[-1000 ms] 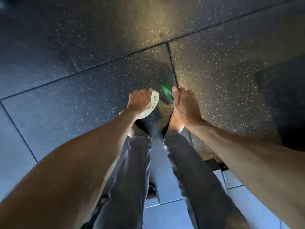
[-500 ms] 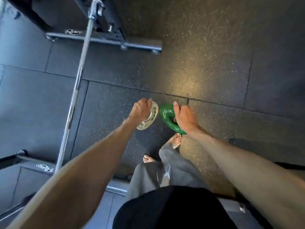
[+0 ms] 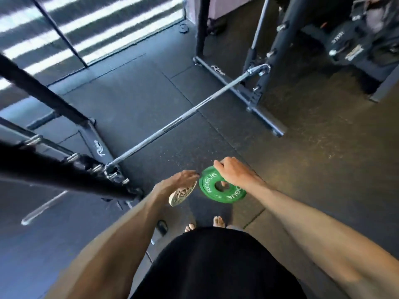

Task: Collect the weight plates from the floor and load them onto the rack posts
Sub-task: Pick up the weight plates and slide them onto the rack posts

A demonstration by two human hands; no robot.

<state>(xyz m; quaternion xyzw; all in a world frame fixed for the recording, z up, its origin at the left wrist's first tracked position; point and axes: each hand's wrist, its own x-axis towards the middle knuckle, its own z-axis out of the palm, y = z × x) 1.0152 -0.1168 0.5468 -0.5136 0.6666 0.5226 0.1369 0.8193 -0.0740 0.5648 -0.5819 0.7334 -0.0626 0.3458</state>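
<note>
Since half a second ago, my view is swinging up from the floor, so the barbell is now running diagonally ahead of me instead of down my left side, and the green plate is now showing its lettered face rather than its edge. I am holding both plates off the floor at waist height, above my bare feet. My right hand is gripping the green plate by its upper rim: the fingers are curling over the far edge, the plate is hanging below and left of the knuckles, and its centre hole is showing just under the hand. My left hand is clasping the pale plate from above; the fingers are wrapping its top edge, and the plate is tilting down beneath the palm. The two plates are sitting just beside each other, apart. The rack base is standing ahead on the right, and stored plates are sitting beyond it, blurred.
</note>
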